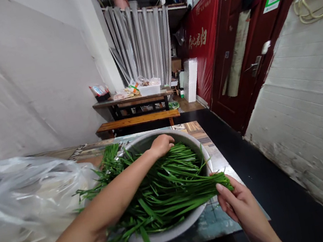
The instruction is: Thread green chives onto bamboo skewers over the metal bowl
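Chives [165, 185]: long flat green leaves, loose heap filling a big metal basin [178, 229] on the counter [212, 151], some blades spilling over the near and left rim. Left hand [162, 144] reaches across to the far side of the basin, fingers curled down into the leaves, holding a few. Right hand [238, 203] at the basin's right edge, thumb and fingers pinched on the ends of a bunch of chives. Clear plastic bag [23, 200] sits just left of the basin, blurred. Second table and bench well behind
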The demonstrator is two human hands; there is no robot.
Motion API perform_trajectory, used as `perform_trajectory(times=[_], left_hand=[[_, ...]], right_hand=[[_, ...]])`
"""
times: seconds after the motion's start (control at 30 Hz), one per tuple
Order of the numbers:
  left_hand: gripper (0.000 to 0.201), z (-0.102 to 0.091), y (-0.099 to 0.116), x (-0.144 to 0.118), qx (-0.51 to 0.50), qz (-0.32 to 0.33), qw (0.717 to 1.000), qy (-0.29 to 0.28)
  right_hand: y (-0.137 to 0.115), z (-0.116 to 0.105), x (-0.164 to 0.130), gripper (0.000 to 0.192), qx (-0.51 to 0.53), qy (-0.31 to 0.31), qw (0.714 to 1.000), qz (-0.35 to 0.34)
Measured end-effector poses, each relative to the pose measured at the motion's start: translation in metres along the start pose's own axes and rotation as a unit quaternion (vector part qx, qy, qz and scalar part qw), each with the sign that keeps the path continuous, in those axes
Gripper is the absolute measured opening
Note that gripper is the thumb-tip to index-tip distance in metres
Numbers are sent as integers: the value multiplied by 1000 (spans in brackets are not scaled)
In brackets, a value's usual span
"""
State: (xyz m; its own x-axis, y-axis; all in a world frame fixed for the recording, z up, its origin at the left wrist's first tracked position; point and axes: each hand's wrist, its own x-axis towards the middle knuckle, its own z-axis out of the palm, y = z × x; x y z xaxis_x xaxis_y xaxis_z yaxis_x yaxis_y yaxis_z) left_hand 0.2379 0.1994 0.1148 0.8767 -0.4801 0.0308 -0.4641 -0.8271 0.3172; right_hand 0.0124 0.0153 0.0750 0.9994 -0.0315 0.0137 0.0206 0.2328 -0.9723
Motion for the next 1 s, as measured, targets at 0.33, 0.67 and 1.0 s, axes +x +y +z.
perform_trajectory(times=[0.33, 0.67, 1.0], left_hand=[[69, -15, -42, 11, 38, -148, 949, -276], [80, -24, -44, -27, -17, -83, 964, -253], [71, -76, -33, -67, -291, -19, 956, 19]], right_hand=[[5, -7, 0, 33, -17, 4, 1000, -2], [-37, 1, -21, 34, -39, 59, 995, -70], [-168, 12, 20, 17, -69, 73, 948, -302]])
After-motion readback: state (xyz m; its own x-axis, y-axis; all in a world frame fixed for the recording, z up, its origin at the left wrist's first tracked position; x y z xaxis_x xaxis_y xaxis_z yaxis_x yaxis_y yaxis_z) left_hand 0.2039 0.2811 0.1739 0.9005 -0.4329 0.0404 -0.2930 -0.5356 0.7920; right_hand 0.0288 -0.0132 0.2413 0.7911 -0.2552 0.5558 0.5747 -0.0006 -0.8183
